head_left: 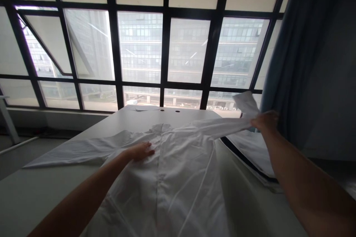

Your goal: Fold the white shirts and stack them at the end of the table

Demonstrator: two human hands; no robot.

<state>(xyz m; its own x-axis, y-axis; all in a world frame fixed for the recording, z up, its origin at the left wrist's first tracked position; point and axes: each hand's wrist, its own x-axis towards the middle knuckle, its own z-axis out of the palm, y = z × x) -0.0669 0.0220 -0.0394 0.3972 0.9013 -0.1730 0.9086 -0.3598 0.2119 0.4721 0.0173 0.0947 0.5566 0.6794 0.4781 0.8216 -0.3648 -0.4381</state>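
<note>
Far left, one window pane [50,42] tilts open, and below it the surface [55,189] carries a white shirt [189,163], laid out front up with its collar [161,129] toward the windows. A sleeve [80,152] stretches out to the left, flat and tapering. And here comes the left forearm [86,192], slanting up from the lower corner, the left hand [140,152] palm down on the shirt's chest, just beside the button line! Its fingers are extended with a little spread, resting on the cloth rather than pinching it. Across the middle, the shirt's body runs toward the wearer, wrinkled. Now the other sleeve [228,127], pulled out to the right and lifted: the right hand [265,120] has it, arm reaching far forward, fingers closed around the fabric near the cuff [245,103], which flares upward. Beneath that arm lies folded white cloth [251,144] with a dark strip [247,161], and a blue curtain [289,66] hangs beyond.
</note>
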